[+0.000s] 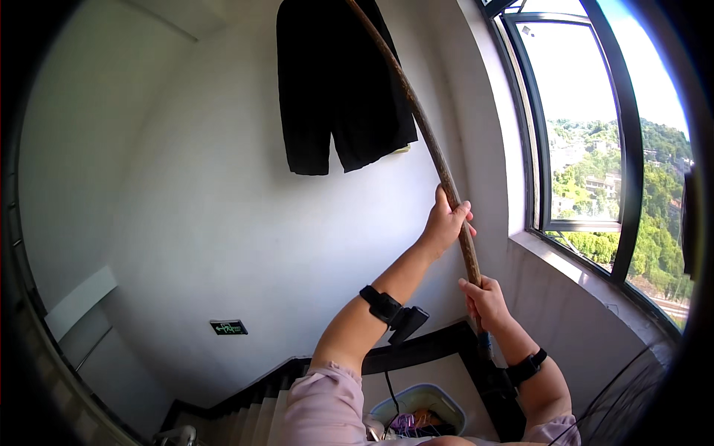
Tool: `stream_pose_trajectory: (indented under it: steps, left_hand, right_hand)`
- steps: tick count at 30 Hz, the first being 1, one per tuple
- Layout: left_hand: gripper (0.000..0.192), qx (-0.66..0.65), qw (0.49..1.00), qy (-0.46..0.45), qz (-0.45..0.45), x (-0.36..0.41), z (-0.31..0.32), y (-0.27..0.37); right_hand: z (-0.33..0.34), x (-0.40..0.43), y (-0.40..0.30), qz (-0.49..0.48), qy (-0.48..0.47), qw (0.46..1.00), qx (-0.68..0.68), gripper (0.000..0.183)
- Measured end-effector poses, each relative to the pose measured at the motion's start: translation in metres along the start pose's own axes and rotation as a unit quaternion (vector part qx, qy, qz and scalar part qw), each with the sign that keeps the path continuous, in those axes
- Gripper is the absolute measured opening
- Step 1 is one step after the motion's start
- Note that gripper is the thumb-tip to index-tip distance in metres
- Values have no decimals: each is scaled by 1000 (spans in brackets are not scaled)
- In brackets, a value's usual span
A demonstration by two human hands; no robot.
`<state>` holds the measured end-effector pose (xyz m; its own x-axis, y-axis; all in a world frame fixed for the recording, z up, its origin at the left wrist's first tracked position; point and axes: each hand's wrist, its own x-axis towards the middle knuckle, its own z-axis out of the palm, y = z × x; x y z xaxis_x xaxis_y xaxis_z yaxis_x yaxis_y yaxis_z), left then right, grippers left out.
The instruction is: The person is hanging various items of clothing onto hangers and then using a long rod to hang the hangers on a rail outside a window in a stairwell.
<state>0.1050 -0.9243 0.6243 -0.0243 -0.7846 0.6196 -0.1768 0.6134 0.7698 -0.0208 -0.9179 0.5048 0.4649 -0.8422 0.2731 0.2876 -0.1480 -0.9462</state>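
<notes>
A long wooden pole [427,125] slants from the top of the view down towards me. My left hand [444,220] is wrapped around it at mid-length. Lower down, my right hand [490,304] grips the same pole close to its bottom end, where a blue band shows. Black short trousers [340,89] hang high against the white wall, and the pole's upper part crosses in front of their right side. Their waist and the pole's tip lie beyond the top edge. A bit of something yellowish peeks out behind the right leg hem.
An open window [580,128] with a dark frame and a sill [558,262] is on the right. Below me, a plastic basket [457,401] holds hangers and other items on the landing. Stairs [256,418] descend at lower left, under an exit sign [228,327].
</notes>
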Motion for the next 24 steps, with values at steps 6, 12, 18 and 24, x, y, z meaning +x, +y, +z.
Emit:
stream_pose_trajectory:
  steps: [6,12,18,24]
  left_hand:
    - [38,-36,999,-1,29,30,-47,32]
    - [39,-48,999,9,-4,36,-72,21]
    - [31,-76,996,0,-38,13,-65,-14]
    - [22,-76,995,-25,-66,-16,-70,-53]
  right_hand:
    - [38,34,-39,-34,-8,999,-25,24]
    - [56,44,-35,-24,49,992,-112,28]
    - [40,53,36,-95,145,966,-191,29]
    - [6,-24,137,17,116,990,-73,28]
